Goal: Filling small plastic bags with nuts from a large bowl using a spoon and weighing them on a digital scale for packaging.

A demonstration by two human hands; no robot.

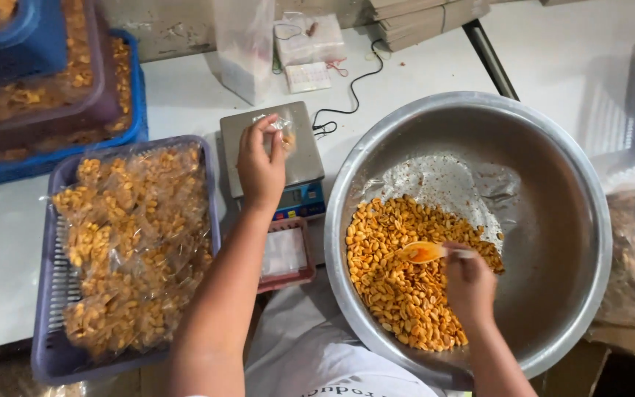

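A worker steadies a small clear bag (283, 134) on a kitchen scale (273, 158) while scooping coated peanuts (406, 279) from a wide steel basin (553, 220).

The left hand (260, 167) pinches the bag's mouth between thumb and fingers, holding it upright on the scale plate, with only a few nuts inside. The right hand (469, 285) is closed around the handle of an orange spoon (422, 252), whose bowl rests on the peanuts just ahead of the knuckles. Risks, by my reading: an overfull spoon could shed nuts across the gap between the hands, and a loose pinch could let the thin bag sag and spill on the scale. A purple basket (56, 323) of filled packets (134, 250) lies outside the left forearm.
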